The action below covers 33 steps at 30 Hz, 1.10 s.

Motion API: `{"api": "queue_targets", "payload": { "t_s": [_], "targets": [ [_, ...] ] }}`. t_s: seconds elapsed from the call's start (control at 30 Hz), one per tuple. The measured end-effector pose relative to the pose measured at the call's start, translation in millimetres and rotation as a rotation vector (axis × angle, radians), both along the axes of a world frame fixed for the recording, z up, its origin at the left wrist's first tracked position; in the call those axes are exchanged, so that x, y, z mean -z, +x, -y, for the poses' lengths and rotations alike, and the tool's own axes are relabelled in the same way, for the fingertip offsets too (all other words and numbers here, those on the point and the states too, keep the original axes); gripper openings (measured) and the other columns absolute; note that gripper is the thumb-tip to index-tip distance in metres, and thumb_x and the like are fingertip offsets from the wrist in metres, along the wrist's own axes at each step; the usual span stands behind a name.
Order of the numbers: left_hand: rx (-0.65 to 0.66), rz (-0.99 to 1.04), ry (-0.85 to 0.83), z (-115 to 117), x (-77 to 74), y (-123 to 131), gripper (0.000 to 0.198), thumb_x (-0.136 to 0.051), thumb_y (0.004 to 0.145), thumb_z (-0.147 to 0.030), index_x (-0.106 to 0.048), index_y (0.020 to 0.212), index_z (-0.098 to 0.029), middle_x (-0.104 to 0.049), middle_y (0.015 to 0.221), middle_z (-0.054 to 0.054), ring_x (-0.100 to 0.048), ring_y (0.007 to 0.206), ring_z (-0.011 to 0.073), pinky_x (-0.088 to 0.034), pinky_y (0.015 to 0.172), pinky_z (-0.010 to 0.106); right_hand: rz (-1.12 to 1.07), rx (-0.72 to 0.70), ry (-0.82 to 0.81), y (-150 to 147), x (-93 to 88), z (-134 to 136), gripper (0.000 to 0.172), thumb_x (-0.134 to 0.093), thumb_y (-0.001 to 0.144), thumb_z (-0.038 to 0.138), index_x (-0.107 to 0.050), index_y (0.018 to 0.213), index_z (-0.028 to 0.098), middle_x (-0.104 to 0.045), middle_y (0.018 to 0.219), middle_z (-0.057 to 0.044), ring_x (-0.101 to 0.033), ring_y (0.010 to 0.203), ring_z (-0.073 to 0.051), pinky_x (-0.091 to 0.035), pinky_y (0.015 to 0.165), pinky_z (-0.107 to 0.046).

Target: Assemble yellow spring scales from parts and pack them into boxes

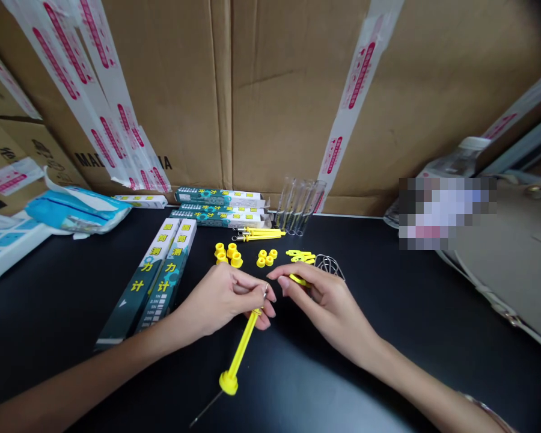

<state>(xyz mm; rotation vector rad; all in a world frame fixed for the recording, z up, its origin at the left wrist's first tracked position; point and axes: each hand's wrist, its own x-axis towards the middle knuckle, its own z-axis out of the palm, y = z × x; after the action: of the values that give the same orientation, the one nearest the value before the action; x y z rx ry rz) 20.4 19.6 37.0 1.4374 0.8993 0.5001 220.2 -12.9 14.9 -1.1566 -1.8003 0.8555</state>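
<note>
My left hand point(238, 297) is closed, pinching the upper end of a yellow spring-scale rod point(244, 346). The rod slants down toward me, with a yellow round cap at its lower end and a thin metal wire point(206, 409) sticking out below. A bit of metal shows at my left fingertips. Close by on the right, my right hand point(327, 297) holds a small flat yellow piece point(300, 280) between thumb and fingers; part of it is hidden. Just beyond my hands lie yellow caps point(236, 259), small yellow rings point(269, 260), flat yellow pieces point(301, 257) and bent metal hooks point(331, 266).
Farther back are more yellow rods point(261, 233), clear tubes point(297, 207) standing upright and stacked spring-scale boxes point(219, 213). Two long boxes point(162, 276) lie left. A blue tissue pack point(79, 207) is far left; a plastic bottle point(455, 159) and pale bag point(509, 258) are right.
</note>
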Motion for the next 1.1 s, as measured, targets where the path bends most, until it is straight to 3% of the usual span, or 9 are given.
{"api": "queue_targets", "payload": {
  "t_s": [0.17, 0.3, 0.47, 0.67, 0.83, 1.0, 1.1],
  "targets": [
    [-0.072, -0.088, 0.131, 2.1, 5.6, -1.4, 0.016, -0.061, 0.08, -0.025, -0.07, 0.072, -0.014, -0.071, 0.064, 0.002, -0.069, 0.057, 0.0158, -0.053, 0.061, 0.023, 0.04, 0.101, 0.021, 1.6, 15.9, 8.4, 0.024, -0.048, 0.101, 0.025, -0.066, 0.118, 0.021, -0.073, 0.093, -0.004, -0.068, 0.082, -0.018, -0.051, 0.075, -0.028],
    [-0.113, -0.147, 0.24, 9.8, 12.4, -1.5, 0.017, -0.057, 0.079, -0.021, -0.068, 0.067, -0.015, -0.068, 0.061, 0.0, -0.068, 0.059, 0.0158, -0.052, 0.061, 0.022, 0.065, 0.002, 0.04, -4.1, 16.3, 17.1, 0.037, -0.038, 0.104, 0.019, -0.04, 0.141, 0.021, -0.073, 0.117, -0.008, -0.067, 0.11, -0.019, -0.049, 0.097, -0.032],
    [-0.152, -0.215, 0.335, 18.0, 17.0, 1.8, 0.026, -0.053, 0.08, -0.026, -0.062, 0.059, -0.015, -0.054, 0.053, -0.003, -0.055, 0.052, 0.0131, -0.046, 0.053, 0.02, 0.009, -0.024, 0.009, -11.8, 14.6, 19.1, 0.012, -0.041, 0.105, 0.02, -0.049, 0.111, 0.025, -0.071, 0.122, -0.007, -0.068, 0.112, -0.016, -0.051, 0.092, -0.025],
    [-0.219, -0.245, 0.407, 19.7, 16.1, 4.7, 0.022, -0.052, 0.079, -0.022, -0.059, 0.06, -0.016, -0.042, 0.056, -0.006, -0.04, 0.054, 0.0089, -0.03, 0.049, 0.018, 0.077, 0.032, 0.083, -10.7, 15.3, 16.7, 0.013, -0.045, 0.104, 0.021, -0.058, 0.106, 0.023, -0.068, 0.093, -0.001, -0.065, 0.077, -0.014, -0.049, 0.072, -0.023],
    [-0.223, -0.282, 0.46, 21.5, 14.0, 2.4, 0.022, -0.051, 0.081, -0.022, -0.058, 0.062, -0.016, -0.037, 0.056, -0.007, -0.032, 0.054, 0.0081, -0.025, 0.05, 0.02, 0.081, 0.033, 0.045, -12.6, 11.3, 20.0, 0.012, -0.041, 0.104, 0.023, -0.054, 0.106, 0.023, -0.06, 0.082, 0.002, -0.057, 0.067, -0.012, -0.043, 0.064, -0.022],
    [-0.199, -0.257, 0.488, 23.1, 16.7, 1.6, 0.029, -0.053, 0.084, -0.023, -0.054, 0.056, -0.016, -0.034, 0.057, -0.006, -0.033, 0.054, 0.0088, -0.026, 0.049, 0.02, 0.049, 0.036, -0.042, -15.3, 7.9, 20.8, 0.012, -0.05, 0.102, 0.029, -0.057, 0.109, 0.024, -0.053, 0.073, 0.006, -0.044, 0.055, -0.011, -0.035, 0.054, -0.024],
    [-0.192, -0.264, 0.601, 23.7, 20.4, 1.6, 0.027, -0.054, 0.085, -0.02, -0.059, 0.058, -0.016, -0.038, 0.055, -0.007, -0.037, 0.05, 0.0081, -0.03, 0.048, 0.019, 0.031, 0.045, -0.067, -15.1, 7.7, 18.9, 0.014, -0.054, 0.1, 0.032, -0.065, 0.102, 0.023, -0.054, 0.072, 0.005, -0.04, 0.056, -0.011, -0.031, 0.054, -0.025]
  ]
}}
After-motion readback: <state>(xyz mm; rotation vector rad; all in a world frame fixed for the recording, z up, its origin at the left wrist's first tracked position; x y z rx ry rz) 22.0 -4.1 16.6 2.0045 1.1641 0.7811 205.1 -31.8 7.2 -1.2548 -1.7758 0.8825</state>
